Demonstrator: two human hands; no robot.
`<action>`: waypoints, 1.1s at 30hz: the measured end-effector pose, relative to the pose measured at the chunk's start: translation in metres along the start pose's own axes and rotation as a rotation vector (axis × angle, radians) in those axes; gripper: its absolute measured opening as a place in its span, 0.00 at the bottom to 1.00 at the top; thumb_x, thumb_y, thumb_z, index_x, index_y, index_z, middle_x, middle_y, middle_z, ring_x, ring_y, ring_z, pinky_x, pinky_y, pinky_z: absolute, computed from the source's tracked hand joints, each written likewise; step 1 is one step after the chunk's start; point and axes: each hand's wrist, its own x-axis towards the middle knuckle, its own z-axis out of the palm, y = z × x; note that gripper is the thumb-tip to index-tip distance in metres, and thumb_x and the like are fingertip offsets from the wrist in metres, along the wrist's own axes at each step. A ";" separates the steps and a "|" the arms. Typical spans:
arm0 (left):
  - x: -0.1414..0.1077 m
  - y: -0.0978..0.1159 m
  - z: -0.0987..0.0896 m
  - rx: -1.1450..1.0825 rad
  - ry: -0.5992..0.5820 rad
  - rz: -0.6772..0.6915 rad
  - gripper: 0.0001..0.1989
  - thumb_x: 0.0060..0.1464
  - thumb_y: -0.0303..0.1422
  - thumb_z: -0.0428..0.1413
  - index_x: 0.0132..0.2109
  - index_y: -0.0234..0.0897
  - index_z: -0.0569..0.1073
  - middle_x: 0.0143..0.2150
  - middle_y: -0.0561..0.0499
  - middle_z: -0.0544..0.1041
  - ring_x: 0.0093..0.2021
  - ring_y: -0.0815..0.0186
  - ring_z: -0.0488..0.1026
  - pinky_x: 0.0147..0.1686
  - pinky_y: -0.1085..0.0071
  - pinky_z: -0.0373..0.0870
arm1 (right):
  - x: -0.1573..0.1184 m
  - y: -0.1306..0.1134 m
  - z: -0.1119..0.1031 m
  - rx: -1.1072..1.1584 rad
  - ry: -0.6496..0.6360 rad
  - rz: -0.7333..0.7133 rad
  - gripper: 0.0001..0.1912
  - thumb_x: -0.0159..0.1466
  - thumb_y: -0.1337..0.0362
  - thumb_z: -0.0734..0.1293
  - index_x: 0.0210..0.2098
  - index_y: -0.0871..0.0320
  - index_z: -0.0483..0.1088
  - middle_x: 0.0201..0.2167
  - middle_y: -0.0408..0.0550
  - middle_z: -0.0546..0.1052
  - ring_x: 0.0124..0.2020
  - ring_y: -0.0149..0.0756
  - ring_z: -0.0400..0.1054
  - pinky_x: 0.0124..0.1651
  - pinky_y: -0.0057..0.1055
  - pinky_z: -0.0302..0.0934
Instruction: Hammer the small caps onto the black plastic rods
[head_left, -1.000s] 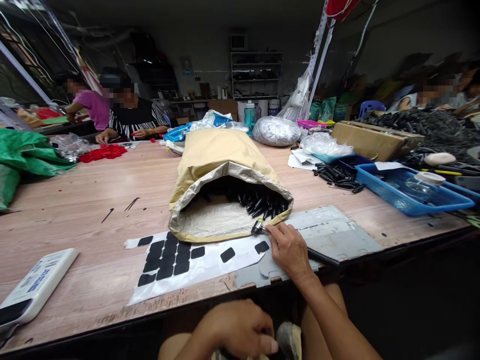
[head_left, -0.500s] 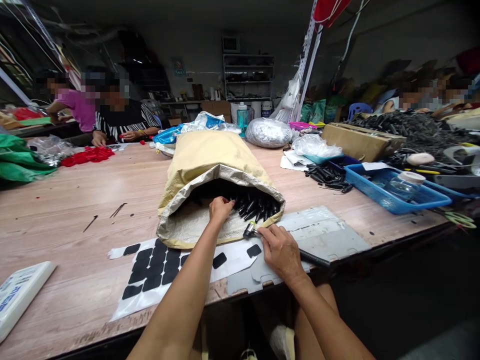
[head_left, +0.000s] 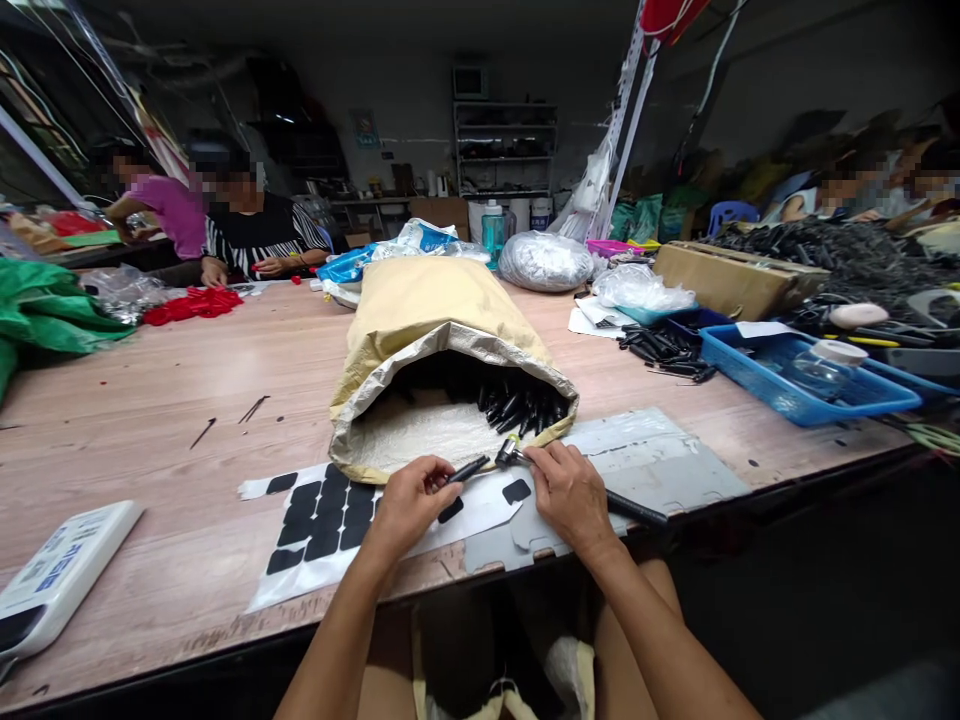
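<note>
My left hand [head_left: 417,500] pinches a slim black rod-like piece [head_left: 471,468] over the front edge of the sack, its tip pointing right. My right hand [head_left: 571,492] is closed round a small hammer [head_left: 510,452], whose metal head faces the black piece and whose black handle [head_left: 636,508] sticks out to the right. A cream woven sack [head_left: 450,290] lies on its side with its mouth toward me. Several black pieces [head_left: 521,405] show inside it, deeper ones hidden in shadow. Under my left hand lies a white sheet with black rounded-square stickers [head_left: 324,520].
A grey board [head_left: 637,450] lies beneath my right hand. Blue baskets [head_left: 806,390], a cardboard box [head_left: 739,280] and a black heap [head_left: 862,265] stand at the right. A white device [head_left: 67,575] sits at the left. Across the table a person [head_left: 259,230] handles red pieces [head_left: 195,305].
My left hand has come out of the sack's mouth, toward me, with a black rod-like piece in its fingers. My right hand keeps the hammer in nearly the same place.
</note>
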 end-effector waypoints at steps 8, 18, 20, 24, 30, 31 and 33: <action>-0.007 0.001 0.022 0.184 0.038 0.129 0.07 0.51 0.32 0.60 0.39 0.41 0.76 0.35 0.52 0.75 0.39 0.62 0.72 0.40 0.68 0.65 | -0.002 0.002 0.001 -0.009 0.006 -0.019 0.15 0.68 0.69 0.62 0.51 0.51 0.74 0.36 0.47 0.74 0.41 0.39 0.64 0.44 0.33 0.54; -0.005 -0.005 0.022 0.184 0.025 0.163 0.09 0.53 0.34 0.61 0.42 0.42 0.80 0.35 0.52 0.75 0.37 0.62 0.70 0.40 0.67 0.63 | -0.007 -0.013 -0.014 0.104 0.098 -0.084 0.21 0.71 0.71 0.57 0.60 0.55 0.69 0.38 0.50 0.75 0.42 0.39 0.67 0.48 0.32 0.60; -0.005 -0.006 0.022 0.169 0.026 0.156 0.09 0.53 0.34 0.61 0.42 0.41 0.80 0.35 0.52 0.75 0.37 0.63 0.70 0.40 0.67 0.63 | -0.010 -0.023 -0.018 0.222 0.096 -0.082 0.21 0.71 0.69 0.57 0.61 0.55 0.68 0.40 0.50 0.76 0.43 0.37 0.68 0.48 0.31 0.62; -0.003 -0.009 0.024 0.125 0.032 0.140 0.09 0.52 0.33 0.62 0.42 0.41 0.81 0.35 0.52 0.74 0.36 0.64 0.69 0.39 0.68 0.62 | -0.014 -0.039 -0.024 0.347 0.007 -0.090 0.21 0.71 0.70 0.57 0.60 0.52 0.69 0.39 0.47 0.75 0.42 0.35 0.68 0.46 0.30 0.63; -0.004 -0.011 0.024 0.086 0.030 0.152 0.07 0.52 0.31 0.62 0.39 0.41 0.81 0.33 0.53 0.73 0.36 0.65 0.68 0.38 0.69 0.61 | -0.021 -0.051 -0.022 0.335 0.024 -0.149 0.25 0.70 0.74 0.56 0.62 0.51 0.68 0.36 0.47 0.73 0.40 0.36 0.67 0.44 0.30 0.62; -0.004 -0.010 0.024 0.092 0.033 0.150 0.06 0.52 0.31 0.62 0.39 0.40 0.81 0.33 0.53 0.73 0.36 0.65 0.68 0.37 0.69 0.61 | -0.022 -0.051 -0.021 0.313 0.005 -0.157 0.25 0.69 0.74 0.56 0.62 0.52 0.68 0.36 0.47 0.73 0.40 0.36 0.67 0.43 0.31 0.62; -0.004 -0.010 0.024 0.101 0.037 0.146 0.06 0.52 0.31 0.62 0.38 0.41 0.81 0.32 0.54 0.72 0.35 0.65 0.68 0.37 0.69 0.61 | -0.023 -0.051 -0.019 0.268 -0.038 -0.157 0.25 0.68 0.75 0.57 0.61 0.51 0.69 0.35 0.47 0.73 0.39 0.36 0.67 0.42 0.30 0.61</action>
